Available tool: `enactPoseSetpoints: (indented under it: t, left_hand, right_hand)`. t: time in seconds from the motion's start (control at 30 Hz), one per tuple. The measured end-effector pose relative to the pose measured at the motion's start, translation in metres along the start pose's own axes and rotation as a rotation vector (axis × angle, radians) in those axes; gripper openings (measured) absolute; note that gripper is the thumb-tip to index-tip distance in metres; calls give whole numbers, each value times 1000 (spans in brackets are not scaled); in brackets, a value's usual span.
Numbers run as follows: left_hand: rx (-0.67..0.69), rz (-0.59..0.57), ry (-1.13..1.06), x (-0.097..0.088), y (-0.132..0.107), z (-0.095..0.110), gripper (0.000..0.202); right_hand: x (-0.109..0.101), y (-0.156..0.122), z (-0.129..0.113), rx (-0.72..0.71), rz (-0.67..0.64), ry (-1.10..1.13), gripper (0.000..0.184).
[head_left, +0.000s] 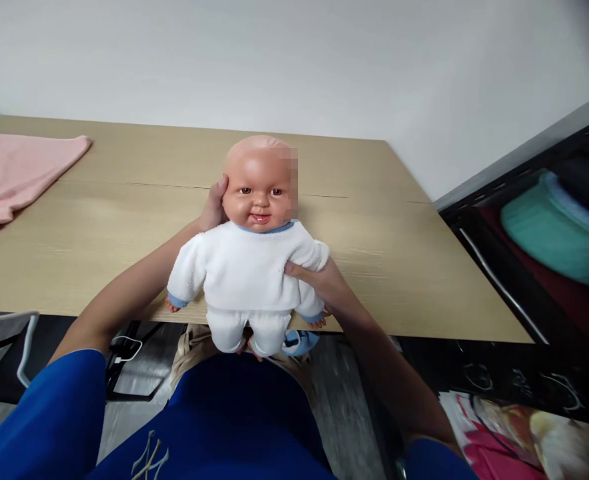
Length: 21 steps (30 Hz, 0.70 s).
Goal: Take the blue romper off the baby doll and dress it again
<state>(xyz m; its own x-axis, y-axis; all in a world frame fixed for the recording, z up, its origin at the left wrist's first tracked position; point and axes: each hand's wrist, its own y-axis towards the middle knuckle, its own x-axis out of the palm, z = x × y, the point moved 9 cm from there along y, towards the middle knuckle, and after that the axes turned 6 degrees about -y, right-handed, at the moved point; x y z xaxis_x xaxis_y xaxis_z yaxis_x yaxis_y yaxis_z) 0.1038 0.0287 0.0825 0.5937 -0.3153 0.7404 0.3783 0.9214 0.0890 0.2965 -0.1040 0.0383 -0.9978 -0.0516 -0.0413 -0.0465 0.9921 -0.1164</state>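
Note:
A baby doll (249,267) in a white fleecy top with blue trim and white trousers is held upright in front of me, at the near edge of the table. My left hand (215,203) supports the side and back of its head, with most of the fingers hidden behind it. Around the doll's body, under its arm, my right hand (311,275) is closed with the thumb on the chest; its other fingers are out of sight behind the doll. The doll's bare feet hang just below the table edge.
A pink cloth (24,170) lies on the wooden table (399,267) at the left. To the right, a dark shelf holds a teal rounded item (554,230). Bags (514,433) sit at the lower right, and a chair (11,360) stands at the lower left.

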Motion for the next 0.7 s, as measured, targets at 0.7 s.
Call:
enactPoseSetpoints:
  t: [0.7]
  left_hand:
    - [-113, -3, 46, -88, 125, -24, 70]
  right_hand:
    - [-27, 104, 44, 130, -22, 67, 74]
